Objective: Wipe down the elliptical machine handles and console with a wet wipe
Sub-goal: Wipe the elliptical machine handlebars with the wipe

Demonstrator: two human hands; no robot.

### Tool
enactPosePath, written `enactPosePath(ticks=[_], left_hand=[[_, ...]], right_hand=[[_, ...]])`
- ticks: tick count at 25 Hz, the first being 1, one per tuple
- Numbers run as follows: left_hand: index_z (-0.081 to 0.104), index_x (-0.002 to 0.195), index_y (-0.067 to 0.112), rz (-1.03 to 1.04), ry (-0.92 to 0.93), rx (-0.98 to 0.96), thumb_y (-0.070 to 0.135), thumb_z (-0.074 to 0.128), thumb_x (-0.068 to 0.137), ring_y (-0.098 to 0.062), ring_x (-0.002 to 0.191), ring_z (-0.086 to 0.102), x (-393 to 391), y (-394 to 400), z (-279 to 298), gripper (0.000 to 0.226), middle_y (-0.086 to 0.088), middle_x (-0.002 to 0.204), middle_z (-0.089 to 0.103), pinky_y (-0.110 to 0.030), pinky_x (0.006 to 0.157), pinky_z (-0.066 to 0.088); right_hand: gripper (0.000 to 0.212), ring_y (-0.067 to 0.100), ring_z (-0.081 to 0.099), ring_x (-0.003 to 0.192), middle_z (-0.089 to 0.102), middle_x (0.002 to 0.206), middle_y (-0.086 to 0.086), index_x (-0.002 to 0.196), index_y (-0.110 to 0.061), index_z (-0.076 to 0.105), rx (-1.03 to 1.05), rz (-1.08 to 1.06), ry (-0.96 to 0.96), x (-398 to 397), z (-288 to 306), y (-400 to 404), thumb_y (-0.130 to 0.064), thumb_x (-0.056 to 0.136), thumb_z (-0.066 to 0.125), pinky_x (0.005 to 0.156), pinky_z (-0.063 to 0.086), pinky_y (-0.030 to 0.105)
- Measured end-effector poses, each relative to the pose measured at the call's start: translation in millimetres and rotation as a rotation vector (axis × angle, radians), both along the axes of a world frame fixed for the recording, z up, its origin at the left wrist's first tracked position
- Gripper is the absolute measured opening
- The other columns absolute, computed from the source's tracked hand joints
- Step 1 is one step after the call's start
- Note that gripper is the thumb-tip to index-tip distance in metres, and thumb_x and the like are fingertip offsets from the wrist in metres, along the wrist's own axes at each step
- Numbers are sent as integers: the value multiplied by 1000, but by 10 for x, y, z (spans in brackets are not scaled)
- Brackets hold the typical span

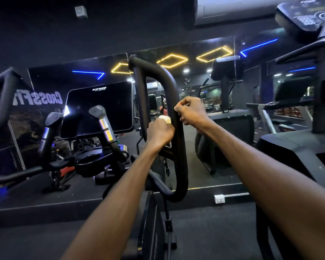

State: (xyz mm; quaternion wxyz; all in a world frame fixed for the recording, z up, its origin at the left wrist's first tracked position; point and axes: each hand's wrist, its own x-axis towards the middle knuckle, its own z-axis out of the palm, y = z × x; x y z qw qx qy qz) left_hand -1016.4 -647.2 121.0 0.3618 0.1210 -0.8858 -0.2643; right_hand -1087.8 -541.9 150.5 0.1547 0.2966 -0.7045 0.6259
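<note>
The elliptical's black looped handle (178, 147) stands upright in the centre. My left hand (160, 132) is curled in a fist between the loop's two bars, low against the left bar. A small white wad, the wet wipe (165, 119), shows at the top of that fist. My right hand (191, 111) is a little higher, and its fingers curl round the loop's right bar. The dark console screen (99, 109) sits to the left. Below it are two fixed grips with silver sensor bands (105, 126). How much of the wipe is in my fist is hidden.
Another curved moving handle (0, 96) is at the far left. A wall mirror (195, 76) behind reflects gym lights and machines. A second machine with a tall post (321, 87) and console stands close on the right. Black rubber floor lies below.
</note>
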Motion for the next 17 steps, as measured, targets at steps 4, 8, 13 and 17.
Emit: enactPosePath(ticks=[4,8,13,17], left_hand=[[64,86,8,40,-58,-109,16,49,88,-39,88,63,-1,-9,-48,17,-16,91,69,-34,67,42],[67,94,4,103,-262,-438,20,58,86,-38,98,61,62,-68,-287,20,-20,101,66,-36,74,45],[73,88,3,32,-270,-467,21,66,85,-30,85,62,166,-107,-308,19,-13,86,60,-31,65,41],[78,99,10,-98,-68,-203,10,65,87,-16,80,59,312,-85,-373,17,-5,85,69,-26,70,45]], right_hand=[[13,11,60,55,66,71,-1,75,-18,66,36,-3,-4,107,-69,19,-12,86,66,48,46,23],[12,12,65,63,70,75,1,80,-18,67,125,5,54,162,-313,121,-12,90,66,54,49,23],[8,11,71,75,74,83,-1,96,-15,75,262,65,211,338,-609,169,-16,91,68,64,59,27],[11,8,65,77,71,81,-4,93,-15,77,293,15,238,379,-788,201,-9,84,73,70,55,22]])
